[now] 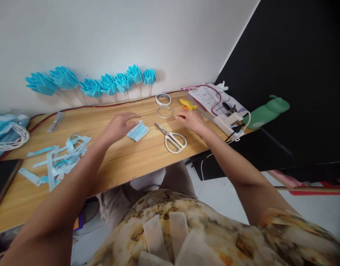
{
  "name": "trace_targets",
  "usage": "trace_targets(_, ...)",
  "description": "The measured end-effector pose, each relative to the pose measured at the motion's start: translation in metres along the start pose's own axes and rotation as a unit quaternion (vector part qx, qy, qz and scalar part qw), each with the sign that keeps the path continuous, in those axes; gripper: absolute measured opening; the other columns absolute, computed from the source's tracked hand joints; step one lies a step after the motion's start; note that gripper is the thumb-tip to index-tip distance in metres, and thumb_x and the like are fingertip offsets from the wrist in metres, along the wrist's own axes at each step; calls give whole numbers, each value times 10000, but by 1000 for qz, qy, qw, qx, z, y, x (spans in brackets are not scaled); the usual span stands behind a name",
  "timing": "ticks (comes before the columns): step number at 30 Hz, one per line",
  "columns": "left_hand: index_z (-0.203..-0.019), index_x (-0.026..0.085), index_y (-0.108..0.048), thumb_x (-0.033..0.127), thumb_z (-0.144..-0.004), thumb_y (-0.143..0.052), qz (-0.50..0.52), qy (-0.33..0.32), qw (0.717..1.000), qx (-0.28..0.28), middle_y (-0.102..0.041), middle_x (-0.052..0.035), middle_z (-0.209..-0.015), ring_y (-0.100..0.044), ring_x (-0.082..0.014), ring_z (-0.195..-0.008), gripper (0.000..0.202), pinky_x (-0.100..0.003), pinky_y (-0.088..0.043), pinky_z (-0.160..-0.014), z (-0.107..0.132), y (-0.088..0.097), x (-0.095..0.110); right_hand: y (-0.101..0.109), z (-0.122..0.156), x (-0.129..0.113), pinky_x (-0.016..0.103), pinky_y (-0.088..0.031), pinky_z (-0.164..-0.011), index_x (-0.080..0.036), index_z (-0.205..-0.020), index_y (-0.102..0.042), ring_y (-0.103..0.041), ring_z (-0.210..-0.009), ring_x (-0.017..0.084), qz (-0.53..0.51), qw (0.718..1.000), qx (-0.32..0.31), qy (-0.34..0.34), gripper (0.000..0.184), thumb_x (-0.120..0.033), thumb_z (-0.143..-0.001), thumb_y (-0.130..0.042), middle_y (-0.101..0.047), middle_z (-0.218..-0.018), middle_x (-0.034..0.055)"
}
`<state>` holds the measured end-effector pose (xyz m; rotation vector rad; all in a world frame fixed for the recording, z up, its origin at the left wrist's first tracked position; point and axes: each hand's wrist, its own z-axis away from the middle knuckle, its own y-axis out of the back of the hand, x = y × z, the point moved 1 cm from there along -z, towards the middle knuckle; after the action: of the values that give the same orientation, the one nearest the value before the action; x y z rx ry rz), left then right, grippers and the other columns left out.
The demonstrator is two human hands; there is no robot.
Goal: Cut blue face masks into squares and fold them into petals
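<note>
My left hand (120, 127) hovers at the left edge of a small stack of pleated light-blue fabric pieces (138, 132), fingers stretched out and apart, with nothing in its grasp. On the right, my right hand (191, 120) rests low over the table, its fingers loosely bent and no object visible in them. White-handled scissors (167, 133) lie between the hands, blades pointing away from me. Just beyond my right hand is a yellow glue gun (188, 105). A thin ring (164, 117) and a white tape roll (163, 104) lie beyond the scissors.
Several blue fabric flowers (108, 85) on sticks lean against the wall. Cut blue and white strips (51, 166) litter the left side, near a dark tablet-like object (2, 181) and blue masks (3, 127). Right: papers (208, 96), a white power strip (228, 123), a green bottle (266, 112).
</note>
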<state>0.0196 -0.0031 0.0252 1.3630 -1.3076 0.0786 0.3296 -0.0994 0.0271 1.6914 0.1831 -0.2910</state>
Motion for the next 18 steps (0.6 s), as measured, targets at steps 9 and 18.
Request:
trace_targets(9,-1122,259,-783,395,-957,-615,26,-57,998,13,-782,-85,-1208,-706,-305,-1171,272,-501,-524,-1077,56,12,67,-28,-40,-12,423,-362,-1037,-141,-1053,-757,-655,-1094,285,79,990,-10,113,215,-283,-979,-613,-767,-1140,152)
trace_targets(18,-1576,595,-264,344,-939,-659,100,-224,948,-201,-738,107,-1299,-722,-250,-1171,790,-454,-551,-1149,108,36,172,-10,-42,1,446,-298,-1091,-157,-933,-780,-666,-995,260,126,990,-23,65,254,-267,-991,-558,-797,-1027,107)
